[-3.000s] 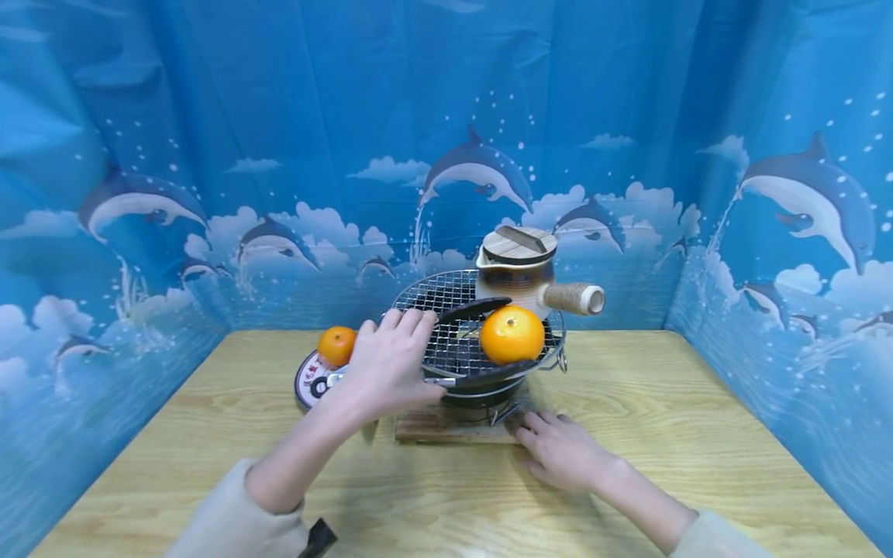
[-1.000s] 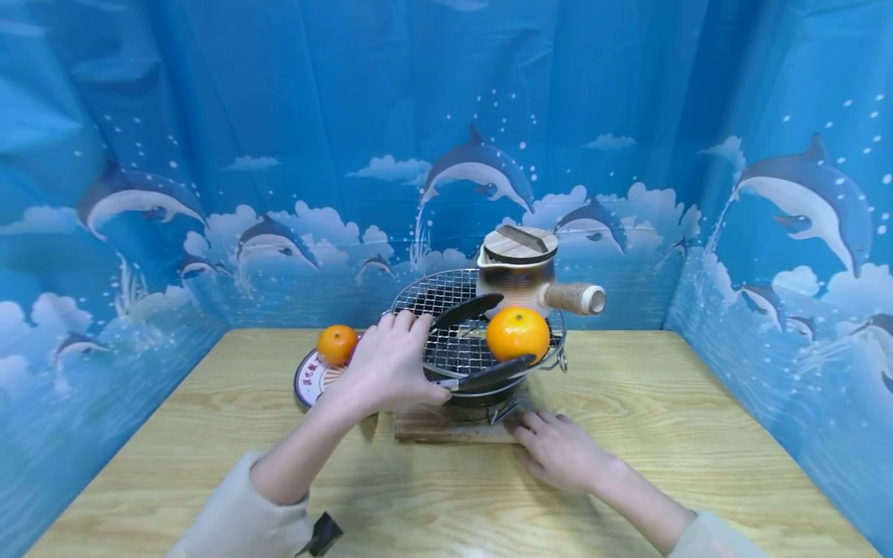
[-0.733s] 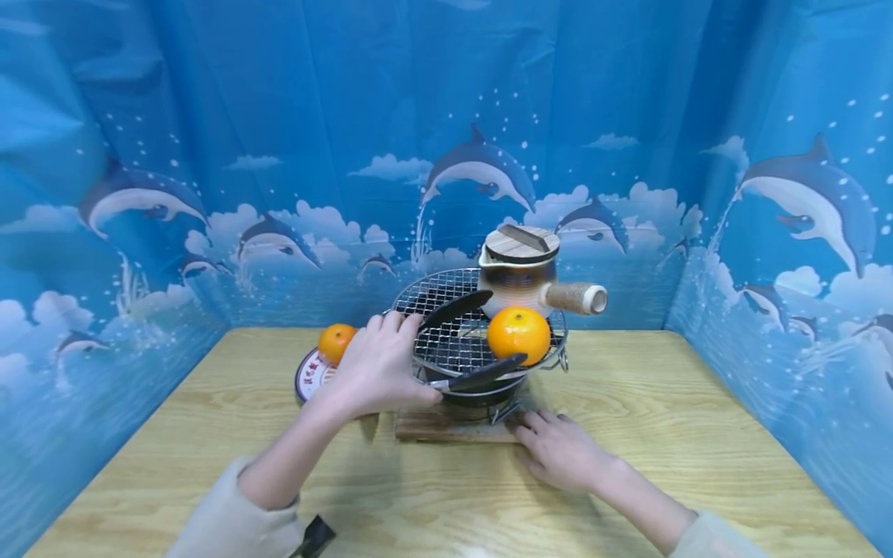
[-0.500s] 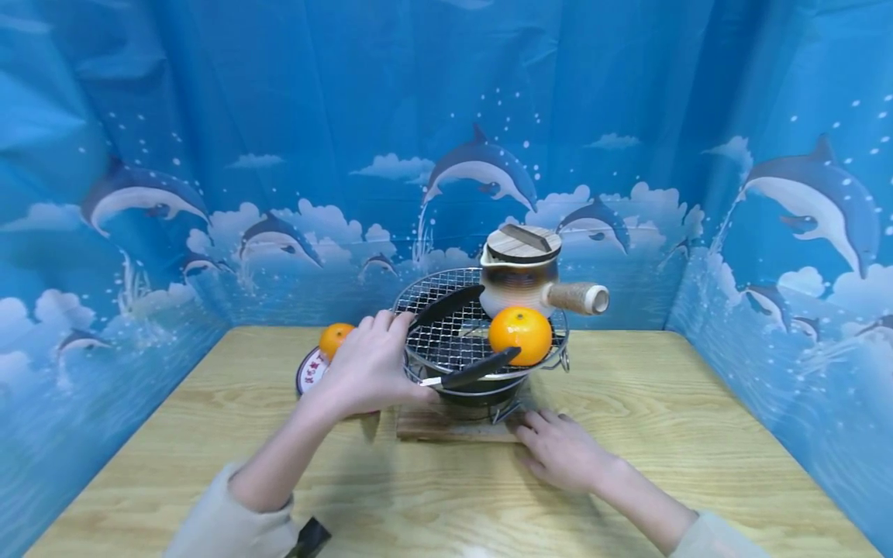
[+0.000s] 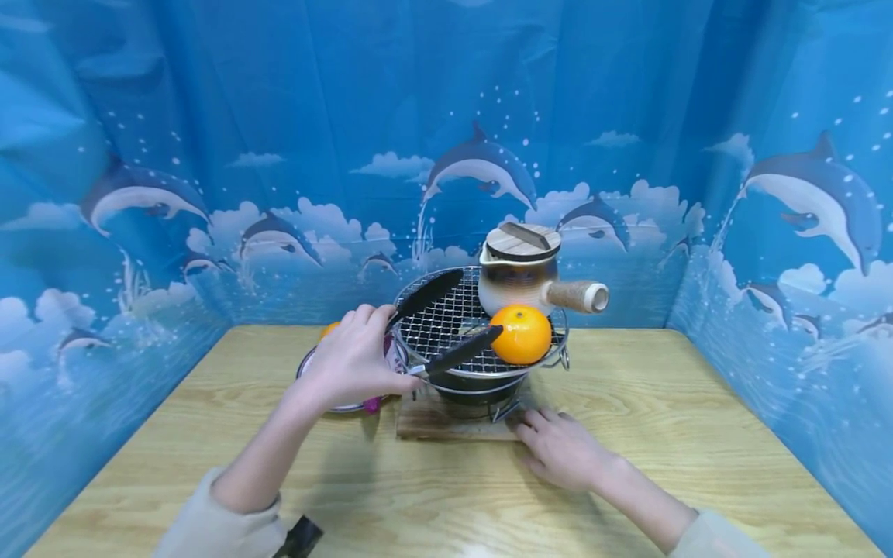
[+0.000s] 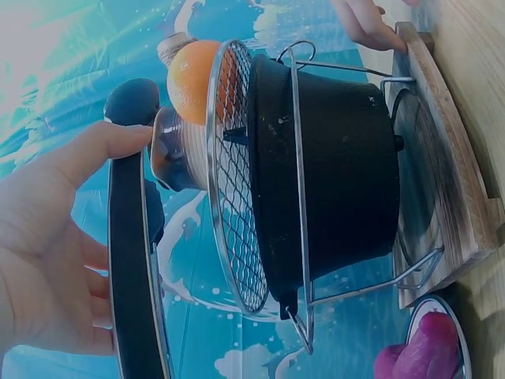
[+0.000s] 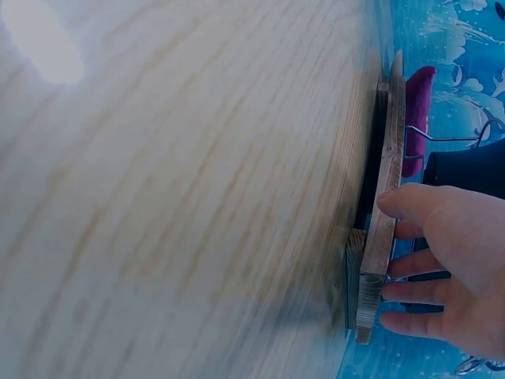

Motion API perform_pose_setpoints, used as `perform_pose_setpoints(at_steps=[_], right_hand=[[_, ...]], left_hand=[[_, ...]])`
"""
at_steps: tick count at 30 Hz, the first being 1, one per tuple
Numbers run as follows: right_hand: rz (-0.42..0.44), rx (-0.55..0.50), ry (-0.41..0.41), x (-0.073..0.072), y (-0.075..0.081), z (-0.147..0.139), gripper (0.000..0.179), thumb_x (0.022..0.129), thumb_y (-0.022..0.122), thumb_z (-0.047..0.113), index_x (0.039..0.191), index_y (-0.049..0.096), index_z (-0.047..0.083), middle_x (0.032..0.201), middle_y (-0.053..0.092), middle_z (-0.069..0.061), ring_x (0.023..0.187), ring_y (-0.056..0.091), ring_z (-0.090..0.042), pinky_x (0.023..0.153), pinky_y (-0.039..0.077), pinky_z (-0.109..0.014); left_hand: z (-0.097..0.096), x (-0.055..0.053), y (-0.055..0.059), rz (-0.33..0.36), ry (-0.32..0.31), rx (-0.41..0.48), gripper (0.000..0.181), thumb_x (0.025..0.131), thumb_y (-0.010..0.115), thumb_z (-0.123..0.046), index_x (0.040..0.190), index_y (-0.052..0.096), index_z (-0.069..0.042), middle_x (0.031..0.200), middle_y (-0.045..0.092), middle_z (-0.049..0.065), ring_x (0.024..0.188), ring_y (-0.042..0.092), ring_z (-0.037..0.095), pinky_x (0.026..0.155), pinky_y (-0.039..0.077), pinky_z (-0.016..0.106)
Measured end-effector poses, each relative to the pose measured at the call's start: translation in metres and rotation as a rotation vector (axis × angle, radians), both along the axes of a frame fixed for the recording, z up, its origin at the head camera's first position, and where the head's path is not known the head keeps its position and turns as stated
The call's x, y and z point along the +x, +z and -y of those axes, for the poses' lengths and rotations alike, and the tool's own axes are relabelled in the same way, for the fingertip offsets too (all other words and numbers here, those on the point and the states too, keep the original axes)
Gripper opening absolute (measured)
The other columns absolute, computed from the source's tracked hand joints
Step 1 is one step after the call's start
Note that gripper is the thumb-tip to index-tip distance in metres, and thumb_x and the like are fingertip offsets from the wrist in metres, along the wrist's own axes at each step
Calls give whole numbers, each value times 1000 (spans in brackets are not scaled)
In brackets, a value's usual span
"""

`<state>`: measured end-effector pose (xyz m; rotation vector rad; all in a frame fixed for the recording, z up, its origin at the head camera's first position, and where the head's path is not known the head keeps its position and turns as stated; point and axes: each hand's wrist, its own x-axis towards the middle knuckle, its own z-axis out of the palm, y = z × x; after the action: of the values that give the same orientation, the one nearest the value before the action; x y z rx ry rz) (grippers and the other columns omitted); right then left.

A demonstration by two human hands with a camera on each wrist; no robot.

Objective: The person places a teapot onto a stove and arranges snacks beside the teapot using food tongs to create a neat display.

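My left hand (image 5: 359,356) holds black-ended tongs (image 5: 456,350), their two arms spread wide over the left of the round wire grill mesh (image 5: 436,325). The left wrist view shows the thumb along one tong arm (image 6: 130,260). An orange (image 5: 521,335) sits on the mesh's right front; the lower tong tip comes close to its left side, and I cannot tell whether they touch. Down at the base, my right hand (image 5: 568,453) grips the front right corner of the wooden board (image 5: 446,422) under the black stove (image 6: 331,170), thumb at its front edge.
Behind the orange stands a lidded side-handle teapot (image 5: 519,279), its handle pointing right. A plate (image 5: 304,364) lies left of the stove, partly hidden by my left hand, with a smaller orange fruit (image 5: 329,330) and a purple object (image 6: 430,351). Dolphin-printed curtains surround the table.
The tong arms, earlier on either side of the orange, have drawn back left with my left hand. The orange shifted slightly right early on, then stayed on the mesh. My right hand stays put.
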<state>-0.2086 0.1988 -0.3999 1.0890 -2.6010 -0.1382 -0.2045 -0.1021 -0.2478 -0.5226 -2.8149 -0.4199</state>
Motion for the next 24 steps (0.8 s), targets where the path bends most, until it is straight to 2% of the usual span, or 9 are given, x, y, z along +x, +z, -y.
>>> perform_pose_setpoints(at_steps=[7,24], right_hand=[[3,4,0,0,2,0,43,81,66,28,118,60,8,114,58,-10,99,55,-27,77,50,-42],[-6,-2,5,1,1,0,43,80,67,27,118,60,8,113,58,-11,97,56,-27,75,51,-41]], left_hand=[[8,0,0,5,35,31,98,59,76,-45,137,38,1,119,49,18,105,47,32,81,46,48],[25,0,2,2,93,114,93,63,77,-41,135,37,4,120,49,21,105,45,34,80,45,50]])
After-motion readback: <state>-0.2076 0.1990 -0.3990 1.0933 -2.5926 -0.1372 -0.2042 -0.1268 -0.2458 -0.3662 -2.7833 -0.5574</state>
